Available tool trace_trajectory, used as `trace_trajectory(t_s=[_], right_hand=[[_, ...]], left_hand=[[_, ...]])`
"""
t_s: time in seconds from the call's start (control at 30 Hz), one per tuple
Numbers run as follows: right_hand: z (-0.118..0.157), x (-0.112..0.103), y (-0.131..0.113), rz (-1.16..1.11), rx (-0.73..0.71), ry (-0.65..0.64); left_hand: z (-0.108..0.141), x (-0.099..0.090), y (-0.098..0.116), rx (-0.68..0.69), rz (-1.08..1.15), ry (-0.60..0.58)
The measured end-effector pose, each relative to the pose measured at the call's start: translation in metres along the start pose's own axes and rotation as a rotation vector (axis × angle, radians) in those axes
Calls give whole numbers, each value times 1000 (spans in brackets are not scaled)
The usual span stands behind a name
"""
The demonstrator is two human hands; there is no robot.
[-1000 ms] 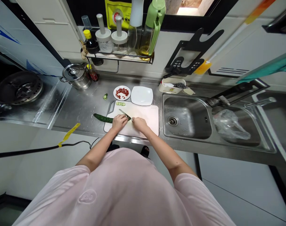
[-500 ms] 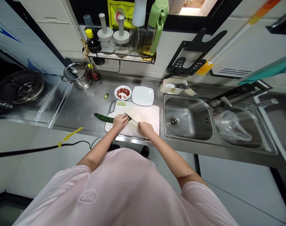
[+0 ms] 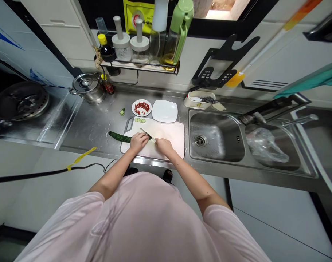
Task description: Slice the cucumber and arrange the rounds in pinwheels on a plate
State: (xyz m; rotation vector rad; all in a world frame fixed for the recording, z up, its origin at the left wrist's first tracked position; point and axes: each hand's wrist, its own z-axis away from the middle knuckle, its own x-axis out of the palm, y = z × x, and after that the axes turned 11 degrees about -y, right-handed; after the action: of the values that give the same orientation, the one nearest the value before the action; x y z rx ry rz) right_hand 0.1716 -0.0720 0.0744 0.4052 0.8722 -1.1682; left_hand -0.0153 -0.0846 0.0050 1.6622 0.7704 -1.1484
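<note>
A long green cucumber [image 3: 118, 137] lies across the left side of a white cutting board [image 3: 171, 135], its uncut end sticking out past the board's edge. My left hand [image 3: 139, 142] is closed over the cucumber near its cut end. In my right hand [image 3: 163, 146] is the handle of a kitchen knife [image 3: 147, 133], the blade slanting up and left beside the fingers of my left hand. Whether the blade touches the cucumber I cannot tell. Several pale cucumber slices [image 3: 140, 120] rest in a row at the board's top left.
Behind the board stand a plate of chopped red pieces [image 3: 141, 108] and a white square plate [image 3: 164, 111]. A cucumber end [image 3: 122, 112] sits to their left. The sink [image 3: 216, 136] adjoins on the right; a steel pot [image 3: 88, 87] and a black pan [image 3: 20, 100] are leftward.
My right hand and the knife have shifted left and slightly up, and the blade tip now reaches farther beyond my left fingers. My left hand keeps its hold on the cucumber.
</note>
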Motion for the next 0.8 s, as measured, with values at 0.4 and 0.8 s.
trace_trajectory(t_s=[0.4,0.8], right_hand=[[-12,-5,-8,-8,-9,7],[-3,7,6,1,-8,6]], left_hand=[[-1,-2,0,-14,8,-35],[0,-1,0,-1,21,-11]])
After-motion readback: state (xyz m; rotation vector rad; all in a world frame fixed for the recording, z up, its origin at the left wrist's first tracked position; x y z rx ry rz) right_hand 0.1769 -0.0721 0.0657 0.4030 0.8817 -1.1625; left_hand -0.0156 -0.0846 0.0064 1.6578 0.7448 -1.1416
